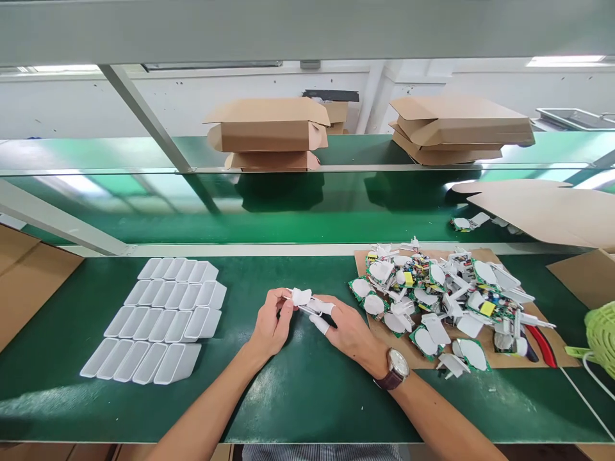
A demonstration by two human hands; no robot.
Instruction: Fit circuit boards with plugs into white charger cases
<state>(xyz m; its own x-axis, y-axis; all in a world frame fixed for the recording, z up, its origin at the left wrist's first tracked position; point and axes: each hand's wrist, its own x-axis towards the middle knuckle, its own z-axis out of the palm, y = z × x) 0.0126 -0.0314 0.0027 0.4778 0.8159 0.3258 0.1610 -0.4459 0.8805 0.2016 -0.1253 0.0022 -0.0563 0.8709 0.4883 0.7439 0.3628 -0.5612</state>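
Over the middle of the green bench, both my hands hold a small white plastic assembly (302,298) with a rounded white pad on top. My left hand (272,323) pinches its left end between thumb and fingers. My right hand (346,325), with white finger cots on the thumb and a finger, is closed on its right end. Part of the assembly is hidden by the fingers. To the right lies a heap of circuit boards with white plastic parts (437,298) on a cardboard sheet (389,336). To the left, white open plastic shells (158,317) lie in several rows.
Red-handled pliers (542,346) lie at the heap's right edge, beside a light-green round object (600,336) and a white cord. Cardboard boxes (271,131) stand on the upper shelf (358,150). A large carton (31,278) borders the bench's left side.
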